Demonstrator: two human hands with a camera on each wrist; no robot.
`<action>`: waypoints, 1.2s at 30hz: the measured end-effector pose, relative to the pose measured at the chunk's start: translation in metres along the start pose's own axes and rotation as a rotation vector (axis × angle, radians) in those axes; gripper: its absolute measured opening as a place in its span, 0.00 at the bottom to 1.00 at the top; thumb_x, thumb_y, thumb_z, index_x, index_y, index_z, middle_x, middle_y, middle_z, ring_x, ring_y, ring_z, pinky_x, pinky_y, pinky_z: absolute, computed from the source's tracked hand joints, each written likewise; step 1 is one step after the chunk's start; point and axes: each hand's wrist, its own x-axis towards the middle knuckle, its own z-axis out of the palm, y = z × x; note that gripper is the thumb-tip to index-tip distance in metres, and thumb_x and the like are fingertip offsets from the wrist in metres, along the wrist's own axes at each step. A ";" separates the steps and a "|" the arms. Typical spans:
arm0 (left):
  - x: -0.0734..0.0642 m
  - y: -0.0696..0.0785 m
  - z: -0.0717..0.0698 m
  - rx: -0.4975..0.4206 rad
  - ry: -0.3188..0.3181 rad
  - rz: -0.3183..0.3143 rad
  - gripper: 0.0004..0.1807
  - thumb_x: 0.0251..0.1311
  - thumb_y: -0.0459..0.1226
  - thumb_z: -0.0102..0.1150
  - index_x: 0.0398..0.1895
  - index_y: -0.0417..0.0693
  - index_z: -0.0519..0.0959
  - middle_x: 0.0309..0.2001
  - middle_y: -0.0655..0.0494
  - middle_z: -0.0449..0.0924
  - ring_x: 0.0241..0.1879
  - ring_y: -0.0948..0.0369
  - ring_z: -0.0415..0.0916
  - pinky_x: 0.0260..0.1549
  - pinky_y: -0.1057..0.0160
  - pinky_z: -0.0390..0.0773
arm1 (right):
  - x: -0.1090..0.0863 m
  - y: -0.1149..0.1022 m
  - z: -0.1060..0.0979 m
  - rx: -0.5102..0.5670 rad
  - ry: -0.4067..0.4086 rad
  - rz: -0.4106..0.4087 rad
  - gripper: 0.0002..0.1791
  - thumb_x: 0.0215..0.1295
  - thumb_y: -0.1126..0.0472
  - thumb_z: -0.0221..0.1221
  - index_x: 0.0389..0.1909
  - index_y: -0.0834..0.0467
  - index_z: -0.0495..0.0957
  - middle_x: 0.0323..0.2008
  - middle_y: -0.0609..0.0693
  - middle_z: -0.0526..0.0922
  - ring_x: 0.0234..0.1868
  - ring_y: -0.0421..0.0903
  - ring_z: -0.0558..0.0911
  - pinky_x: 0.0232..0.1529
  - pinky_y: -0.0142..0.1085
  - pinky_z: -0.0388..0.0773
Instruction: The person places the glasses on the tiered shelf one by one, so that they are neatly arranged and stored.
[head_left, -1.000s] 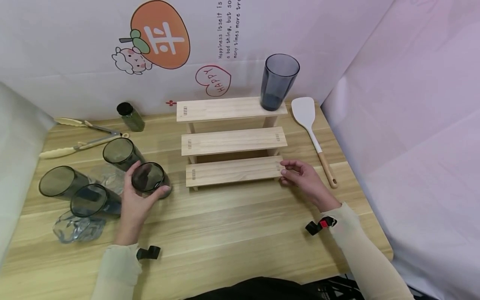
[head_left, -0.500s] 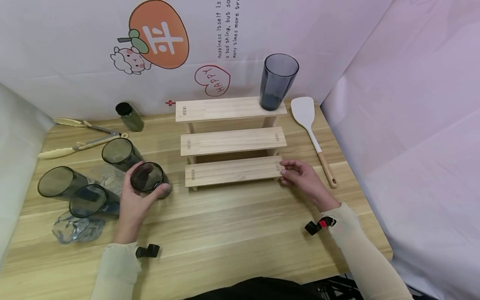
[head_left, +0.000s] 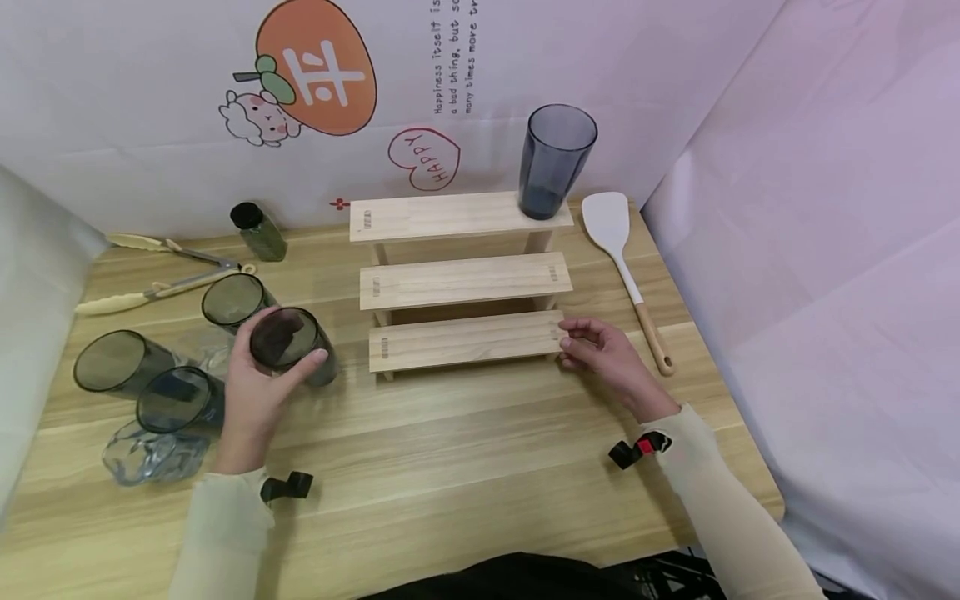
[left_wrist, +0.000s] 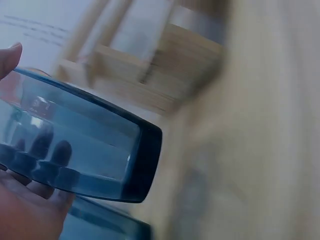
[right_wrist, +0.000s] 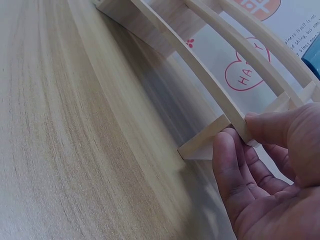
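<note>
My left hand (head_left: 251, 400) grips a dark tinted drinking glass (head_left: 288, 337), thumb on its near side and fingers around the far side. In the left wrist view the glass (left_wrist: 100, 140) is tilted in the picture, and its thick base looks raised off the blurred tabletop. At the right, my right hand (head_left: 611, 362) pinches the end of the lowest step of a three-tier wooden rack (head_left: 465, 343); the right wrist view shows the thumb above the board and fingers below. A blue-grey glass (head_left: 557, 167) stands upright on the rack's top step, at its right end.
More tinted glasses stand left of my left hand: one behind (head_left: 234, 302), one far left (head_left: 116, 367), one nearer (head_left: 176, 400). A clear glass object (head_left: 153, 454) sits in front. Tongs (head_left: 161, 292) and a black-capped jar (head_left: 258, 232) lie behind; a white spatula (head_left: 618, 258) lies right.
My left hand has raised the dark glass slightly and shifted it a little left and back. My right hand keeps its hold on the rack.
</note>
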 end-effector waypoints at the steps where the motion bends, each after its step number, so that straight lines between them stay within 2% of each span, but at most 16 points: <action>1: 0.003 0.007 0.001 -0.017 -0.004 0.009 0.43 0.52 0.27 0.76 0.72 0.51 0.68 0.64 0.48 0.70 0.62 0.52 0.67 0.56 0.68 0.69 | 0.000 0.000 0.000 0.001 0.001 0.001 0.23 0.72 0.64 0.63 0.63 0.67 0.72 0.53 0.59 0.75 0.44 0.48 0.83 0.47 0.38 0.83; 5: 0.022 0.041 0.011 -0.053 -0.026 0.054 0.43 0.49 0.26 0.78 0.70 0.51 0.69 0.63 0.48 0.71 0.61 0.50 0.68 0.52 0.67 0.73 | 0.000 -0.002 0.001 -0.002 -0.001 0.002 0.22 0.72 0.65 0.62 0.63 0.67 0.71 0.53 0.59 0.75 0.44 0.48 0.83 0.47 0.38 0.83; 8: 0.038 0.071 0.025 -0.139 -0.071 0.118 0.42 0.47 0.23 0.78 0.67 0.46 0.71 0.61 0.44 0.72 0.60 0.48 0.69 0.52 0.65 0.75 | -0.001 -0.003 0.000 -0.013 -0.009 0.000 0.23 0.72 0.65 0.62 0.64 0.67 0.71 0.54 0.60 0.74 0.45 0.48 0.83 0.47 0.38 0.83; 12: 0.058 0.109 0.051 -0.265 -0.131 0.170 0.40 0.45 0.21 0.77 0.65 0.42 0.73 0.59 0.41 0.73 0.59 0.46 0.70 0.55 0.61 0.75 | -0.001 -0.003 -0.002 -0.022 -0.013 -0.001 0.23 0.72 0.65 0.62 0.64 0.68 0.71 0.54 0.60 0.74 0.45 0.48 0.83 0.48 0.39 0.83; 15: 0.072 0.132 0.074 -0.287 -0.174 0.197 0.39 0.45 0.23 0.78 0.64 0.43 0.73 0.58 0.41 0.75 0.58 0.47 0.71 0.56 0.58 0.74 | -0.001 -0.002 -0.003 -0.018 -0.009 -0.007 0.23 0.71 0.66 0.63 0.63 0.68 0.72 0.54 0.61 0.74 0.44 0.48 0.83 0.47 0.39 0.83; 18: 0.084 0.149 0.097 -0.288 -0.225 0.222 0.38 0.45 0.25 0.78 0.63 0.43 0.73 0.57 0.41 0.75 0.58 0.47 0.71 0.56 0.57 0.74 | -0.001 -0.002 -0.004 -0.007 0.000 -0.011 0.23 0.70 0.66 0.64 0.62 0.69 0.73 0.53 0.61 0.76 0.44 0.48 0.84 0.47 0.39 0.83; 22: 0.099 0.160 0.123 -0.289 -0.257 0.190 0.39 0.45 0.28 0.79 0.63 0.45 0.72 0.57 0.43 0.76 0.59 0.49 0.72 0.57 0.57 0.73 | 0.000 -0.003 -0.002 -0.006 0.002 -0.015 0.23 0.70 0.65 0.65 0.62 0.69 0.73 0.54 0.62 0.76 0.46 0.50 0.84 0.47 0.40 0.83; 26: 0.115 0.163 0.145 -0.282 -0.260 0.124 0.40 0.46 0.30 0.80 0.65 0.47 0.71 0.58 0.46 0.77 0.60 0.51 0.73 0.57 0.60 0.74 | 0.000 -0.005 -0.003 -0.010 0.009 -0.017 0.22 0.69 0.64 0.65 0.61 0.68 0.75 0.53 0.61 0.77 0.45 0.50 0.85 0.47 0.40 0.83; 33: 0.136 0.156 0.165 -0.222 -0.263 0.047 0.42 0.47 0.34 0.81 0.67 0.52 0.70 0.60 0.50 0.75 0.60 0.55 0.72 0.56 0.63 0.74 | 0.002 -0.007 -0.003 -0.038 -0.012 -0.032 0.21 0.70 0.66 0.64 0.60 0.70 0.75 0.53 0.65 0.78 0.44 0.54 0.85 0.45 0.40 0.84; 36: 0.142 0.153 0.173 -0.207 -0.265 0.036 0.43 0.47 0.35 0.82 0.67 0.52 0.70 0.60 0.51 0.75 0.60 0.55 0.72 0.55 0.62 0.74 | 0.002 -0.006 -0.005 -0.032 -0.005 -0.025 0.20 0.70 0.67 0.64 0.60 0.70 0.75 0.53 0.65 0.78 0.44 0.54 0.85 0.45 0.40 0.84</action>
